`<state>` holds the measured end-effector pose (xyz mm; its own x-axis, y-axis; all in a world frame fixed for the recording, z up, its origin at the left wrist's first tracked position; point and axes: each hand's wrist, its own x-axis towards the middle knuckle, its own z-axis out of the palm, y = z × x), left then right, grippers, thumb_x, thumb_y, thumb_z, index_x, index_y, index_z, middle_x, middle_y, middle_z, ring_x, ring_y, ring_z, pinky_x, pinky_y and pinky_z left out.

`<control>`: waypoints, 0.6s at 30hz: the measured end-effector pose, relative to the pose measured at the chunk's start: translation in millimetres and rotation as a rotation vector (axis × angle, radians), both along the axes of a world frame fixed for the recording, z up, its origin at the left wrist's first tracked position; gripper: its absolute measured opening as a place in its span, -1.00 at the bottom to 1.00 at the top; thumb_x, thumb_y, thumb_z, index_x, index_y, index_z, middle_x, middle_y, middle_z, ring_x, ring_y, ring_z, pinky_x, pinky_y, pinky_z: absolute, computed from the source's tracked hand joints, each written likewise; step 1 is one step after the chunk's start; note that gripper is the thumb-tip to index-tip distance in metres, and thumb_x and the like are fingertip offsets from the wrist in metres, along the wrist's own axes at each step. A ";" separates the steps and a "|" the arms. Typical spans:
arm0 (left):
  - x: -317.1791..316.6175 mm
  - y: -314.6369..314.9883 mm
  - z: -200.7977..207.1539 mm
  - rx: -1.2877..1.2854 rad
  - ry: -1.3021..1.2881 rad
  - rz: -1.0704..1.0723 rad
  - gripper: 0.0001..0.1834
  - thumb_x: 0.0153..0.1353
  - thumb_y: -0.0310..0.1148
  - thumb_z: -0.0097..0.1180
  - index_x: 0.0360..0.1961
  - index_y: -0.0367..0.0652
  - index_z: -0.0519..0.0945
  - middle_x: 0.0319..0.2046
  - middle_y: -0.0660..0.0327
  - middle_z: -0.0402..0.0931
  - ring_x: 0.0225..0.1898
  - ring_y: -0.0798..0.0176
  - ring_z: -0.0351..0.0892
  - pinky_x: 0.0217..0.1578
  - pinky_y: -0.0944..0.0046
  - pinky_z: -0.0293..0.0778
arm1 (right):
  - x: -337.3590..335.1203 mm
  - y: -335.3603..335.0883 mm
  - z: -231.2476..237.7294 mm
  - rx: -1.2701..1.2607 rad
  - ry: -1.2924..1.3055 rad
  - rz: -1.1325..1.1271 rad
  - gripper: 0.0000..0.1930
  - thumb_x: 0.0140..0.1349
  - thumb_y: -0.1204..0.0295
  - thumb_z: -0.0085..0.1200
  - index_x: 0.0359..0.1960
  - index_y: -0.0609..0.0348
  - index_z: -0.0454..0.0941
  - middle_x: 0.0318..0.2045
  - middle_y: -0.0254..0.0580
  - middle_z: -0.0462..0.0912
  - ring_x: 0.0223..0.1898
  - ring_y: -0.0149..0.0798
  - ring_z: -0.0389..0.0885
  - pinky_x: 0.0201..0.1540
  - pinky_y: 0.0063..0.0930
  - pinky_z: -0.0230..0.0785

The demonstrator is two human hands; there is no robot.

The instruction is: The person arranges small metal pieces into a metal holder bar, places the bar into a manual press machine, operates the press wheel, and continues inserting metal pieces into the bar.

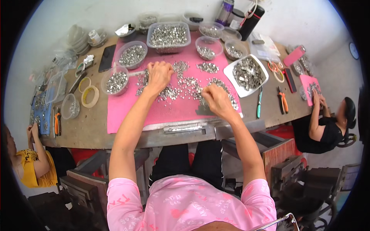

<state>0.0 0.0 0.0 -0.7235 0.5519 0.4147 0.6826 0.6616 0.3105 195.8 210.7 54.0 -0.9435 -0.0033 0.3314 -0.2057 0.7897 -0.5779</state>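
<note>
Silvery bits (189,82), prob metal, are in loose heaps on the pink mat (122,111), mid tabletop (88,133). Left hand (159,76) is on the left heap, fingers bent down; grip looks narrow, but can't tell if there's a bit pinched bc the back of the hand blocks it. Right hand (217,98) is at the right heap, fingers curled in, grip narrow too, can't tell if it's got anything either.

Handling imo: each bit prob weighs next to nothing, stiff, kinda slick, edges maybe sharp. Doubt they'd break. I'd take opposite edges w/ fingertips, bc flat ones are prob a pain to get under. More bits in the rectangular tub (169,50) on the far side + the white tray (234,85) on the right. Full tub's prob heavy tho, so hold by the rim, both sides.
</note>
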 end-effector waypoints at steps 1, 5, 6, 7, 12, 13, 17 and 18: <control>4.6 -1.0 6.4 0.054 0.019 -0.018 -0.87 0.19 -0.29 0.30 -0.31 -0.07 0.68 -0.28 0.19 0.64 -0.11 0.09 0.56 0.12 -0.13 0.21 | 16.2 -4.8 4.3 -0.008 -0.010 0.084 -0.93 0.31 0.50 0.15 -0.27 0.23 0.53 -0.29 -0.03 0.61 -0.21 0.03 0.61 -0.06 -0.07 0.38; 45.4 0.8 20.0 0.218 0.012 -0.198 -0.92 0.22 -0.33 0.27 -0.34 -0.06 0.64 -0.39 0.27 0.58 -0.19 0.15 0.54 0.08 -0.06 0.21 | 63.1 -24.3 -12.6 -0.153 0.001 0.241 -0.93 0.28 0.57 0.14 -0.30 0.27 0.50 -0.32 -0.08 0.56 -0.24 0.02 0.57 -0.09 -0.18 0.39; 66.2 -0.3 22.3 0.213 0.044 -0.269 -0.93 0.21 -0.35 0.28 -0.34 -0.06 0.64 -0.41 0.28 0.56 -0.21 0.17 0.53 0.07 -0.01 0.21 | 70.0 -25.9 -16.3 -0.162 0.051 0.265 -0.92 0.25 0.60 0.16 -0.30 0.28 0.49 -0.32 -0.09 0.55 -0.27 0.02 0.54 -0.11 -0.19 0.40; 83.9 -1.0 22.9 0.211 0.038 -0.274 -0.93 0.21 -0.35 0.28 -0.34 -0.06 0.64 -0.41 0.28 0.56 -0.21 0.17 0.53 0.07 -0.01 0.21 | 73.5 -27.1 -19.0 -0.165 0.047 0.258 -0.92 0.25 0.60 0.16 -0.30 0.28 0.49 -0.32 -0.09 0.55 -0.27 0.02 0.54 -0.11 -0.19 0.40; 136.0 -17.2 17.6 0.154 -0.272 -0.393 -0.90 0.17 -0.36 0.34 -0.34 -0.07 0.64 -0.37 0.28 0.54 -0.19 0.20 0.50 0.07 0.06 0.20 | 79.7 -35.6 -22.2 -0.037 0.148 0.210 -0.92 0.23 0.62 0.17 -0.31 0.27 0.50 -0.33 -0.09 0.55 -0.27 0.00 0.53 -0.16 -0.16 0.39; 139.8 -20.0 15.8 0.153 -0.272 -0.392 -0.90 0.17 -0.36 0.34 -0.34 -0.07 0.64 -0.37 0.28 0.54 -0.19 0.20 0.50 0.07 0.06 0.20 | 80.1 -36.1 -22.1 -0.039 0.148 0.212 -0.92 0.23 0.62 0.17 -0.31 0.27 0.50 -0.33 -0.09 0.55 -0.27 0.00 0.53 -0.16 -0.16 0.39; 143.6 -29.5 12.1 0.170 -0.150 -0.318 -0.89 0.16 -0.37 0.34 -0.35 -0.09 0.64 -0.39 0.28 0.52 -0.18 0.20 0.50 0.09 0.05 0.20 | 81.6 -34.6 -18.8 -0.068 0.113 0.183 -0.92 0.23 0.63 0.17 -0.32 0.27 0.50 -0.34 -0.09 0.53 -0.28 0.01 0.52 -0.17 -0.16 0.39; 143.5 -30.1 11.7 0.169 -0.145 -0.297 -0.89 0.16 -0.37 0.34 -0.35 -0.09 0.64 -0.40 0.29 0.51 -0.18 0.20 0.50 0.10 0.04 0.20 | 82.1 -33.2 -17.9 -0.092 0.101 0.165 -0.92 0.23 0.63 0.17 -0.32 0.27 0.50 -0.34 -0.09 0.53 -0.28 0.01 0.51 -0.18 -0.16 0.39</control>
